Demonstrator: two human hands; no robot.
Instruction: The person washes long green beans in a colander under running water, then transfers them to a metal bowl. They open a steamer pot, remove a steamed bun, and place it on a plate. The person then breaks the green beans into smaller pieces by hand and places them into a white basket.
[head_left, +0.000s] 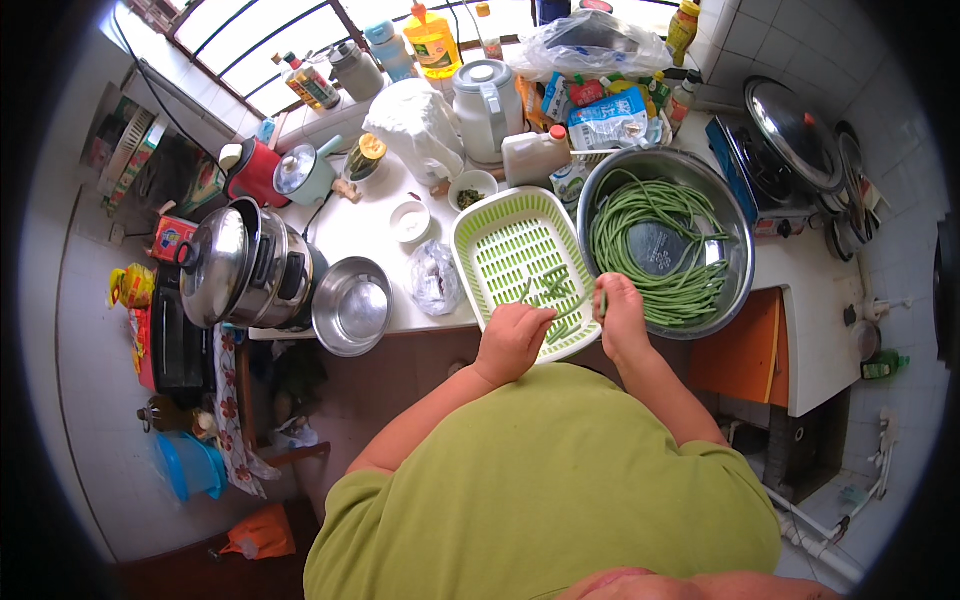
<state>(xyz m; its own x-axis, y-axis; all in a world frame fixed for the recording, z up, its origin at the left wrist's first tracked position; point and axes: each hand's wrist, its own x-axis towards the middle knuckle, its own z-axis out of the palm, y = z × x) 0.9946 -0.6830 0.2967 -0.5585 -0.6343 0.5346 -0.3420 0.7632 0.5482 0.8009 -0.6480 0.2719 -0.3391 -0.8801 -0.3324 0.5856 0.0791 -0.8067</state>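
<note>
My left hand (514, 341) is over the near left edge of a white and green slotted plastic basket (510, 244). Its fingertips pinch a short stretch of green long bean (574, 306) that slants toward the right hand. My right hand (622, 315), at the basket's right rim, is closed around a bean, of which only a little shows between the fingers. Several short cut or snapped bean pieces (555, 281) lie in the near part of the basket. To the right, a large steel basin (651, 246) holds a coiled heap of whole long beans (675, 296).
Behind the basket stand a small bowl of chopped greens (471, 198), a white bowl (410, 222) and a pale electric kettle (487, 112). A steel bowl (352, 307) overhangs the counter's front edge beside a steamer pot (247, 262). A gas stove (757, 172) is at right.
</note>
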